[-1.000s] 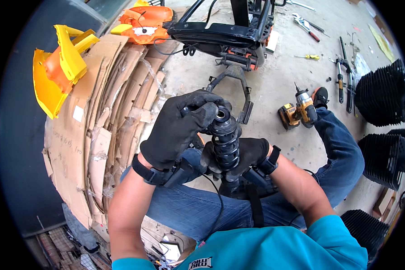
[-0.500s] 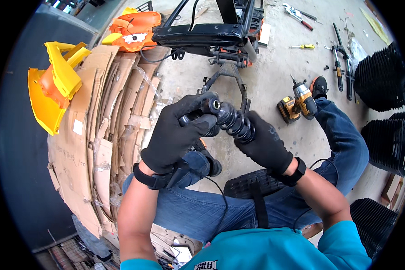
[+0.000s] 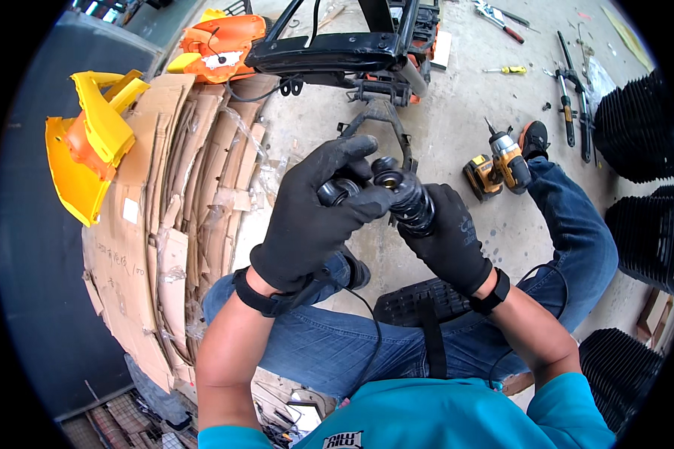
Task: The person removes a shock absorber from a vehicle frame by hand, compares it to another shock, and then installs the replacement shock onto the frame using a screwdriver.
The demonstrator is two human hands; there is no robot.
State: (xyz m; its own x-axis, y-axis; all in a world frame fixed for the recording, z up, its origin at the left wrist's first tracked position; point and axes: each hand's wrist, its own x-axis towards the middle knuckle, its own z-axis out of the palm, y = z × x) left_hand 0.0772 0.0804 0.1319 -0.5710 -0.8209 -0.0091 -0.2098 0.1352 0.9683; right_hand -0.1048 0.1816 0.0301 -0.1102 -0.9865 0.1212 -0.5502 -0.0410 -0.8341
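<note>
Both my hands wear black gloves and meet in front of me, over the frame's lower end. My right hand is wrapped round a black coil-spring shock absorber, its mounting eye with a brass-coloured bushing tipped up towards me. The thumb of my left hand touches that eye, while its index finger is raised and bent above it. A second black part, seemingly another shock absorber, shows inside my left hand's grip; most of it is hidden by the palm.
Ahead stands a black vehicle frame. Flattened cardboard is stacked at left, bearing yellow and orange body panels. A cordless driver, a screwdriver and fork tubes lie right, near black ribbed stacks.
The shock absorber's eye has swung right and turned up towards me. My left index finger has lifted off it, and the second part shows more clearly in the left hand.
</note>
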